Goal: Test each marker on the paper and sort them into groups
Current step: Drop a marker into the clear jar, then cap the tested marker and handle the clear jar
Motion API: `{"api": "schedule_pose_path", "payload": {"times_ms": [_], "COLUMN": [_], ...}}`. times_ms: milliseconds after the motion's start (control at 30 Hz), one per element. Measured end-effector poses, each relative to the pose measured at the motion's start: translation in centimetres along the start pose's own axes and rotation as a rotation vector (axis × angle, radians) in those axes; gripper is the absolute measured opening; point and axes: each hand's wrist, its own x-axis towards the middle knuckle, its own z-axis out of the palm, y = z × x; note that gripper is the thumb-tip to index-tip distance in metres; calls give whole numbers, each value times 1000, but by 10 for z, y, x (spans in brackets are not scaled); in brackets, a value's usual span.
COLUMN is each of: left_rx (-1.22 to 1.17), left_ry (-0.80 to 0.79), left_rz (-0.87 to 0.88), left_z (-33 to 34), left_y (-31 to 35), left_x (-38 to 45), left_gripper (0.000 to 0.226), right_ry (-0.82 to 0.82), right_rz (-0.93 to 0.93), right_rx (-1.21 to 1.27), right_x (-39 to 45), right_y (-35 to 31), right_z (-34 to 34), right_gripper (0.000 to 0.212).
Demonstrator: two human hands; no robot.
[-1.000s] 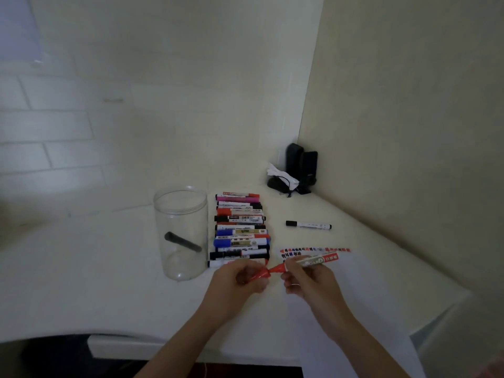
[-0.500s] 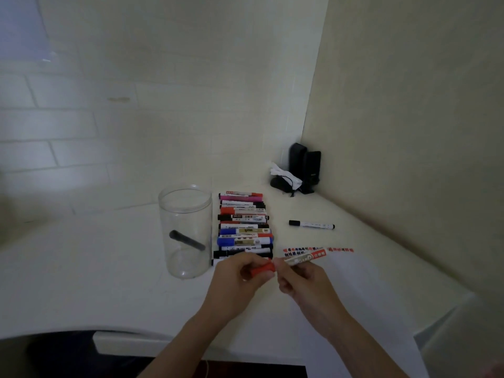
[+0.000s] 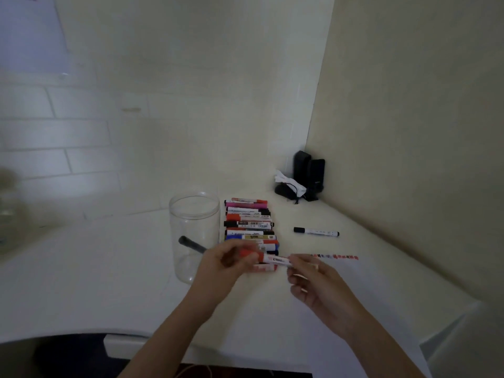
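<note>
The red marker (image 3: 268,259) lies crosswise between both grips: left hand (image 3: 226,264) pinches the cap end, right hand (image 3: 311,279) pinches the barrel, paper (image 3: 368,296) directly beneath.

A clear plastic jar (image 3: 194,236) stands on the white table (image 3: 81,274); black speakers (image 3: 309,173) occupy the corner

— What was that jar (image 3: 194,236) made of?
— Clear plastic, smooth and glossy, so the dark marker (image 3: 191,244) inside showed through.
— And the row of markers (image 3: 249,227)?
— Smooth plastic barrels with printed labels, slightly shiny. The red marker (image 3: 266,258) looked the same.
— The table (image 3: 81,268)?
— Pale, smooth, with a matt finish. The paper (image 3: 368,290) on it was white and matt too.
— And the wall (image 3: 409,132) on the right?
— Matt, with a faint grain.
</note>
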Motion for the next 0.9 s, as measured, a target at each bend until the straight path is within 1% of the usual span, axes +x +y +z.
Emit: {"api": "schedule_pose_path", "payload": {"times_ms": [67,133,233,333,400,500,567,600,633,700,800,900], "left_rx": [-203,-292,-193,-29,18,-9,-6,40,119,293,469,687], "left_ry": [128,239,335,368,413,570,650,672,679,628,469,329], "left_rz": [9,46,157,240,269,321,371,393,401,373,288,217], "left_z": [2,1,-10,-35,-54,-83,-100,-105,-109,-108,-97,-88], "left_y": [17,32,50,63,72,90,100,101,99,90,67,53], "left_x": [0,2,6,14,23,37,45,49,51,56,60,66], "left_gripper": [24,24,17,17,17,18,17,17,17,18,18,17], "right_ry": [-82,-131,-133,-110,-103,-35,13,30,50,89,105,100], "right_rz": [5,-28,-127,-242,-339,-453,-464,-463,-458,-445,-429,-476], "right_rx": [-49,-143,-251,-349,-412,-559,-681,-745,-816,-946,-1111,-1285], "right_x": [-2,-2,6,15,22,38,48,52,55,60,65,72], "right_y": [-1,-3,-7,-14,-19,-19,-12,-7,-1,10,28,41], "right_z": [11,29,62,96,112,114,98,87,76,55,30,10], "right_gripper": [26,23,23,21,18,11,8,7,7,6,10,20]}}
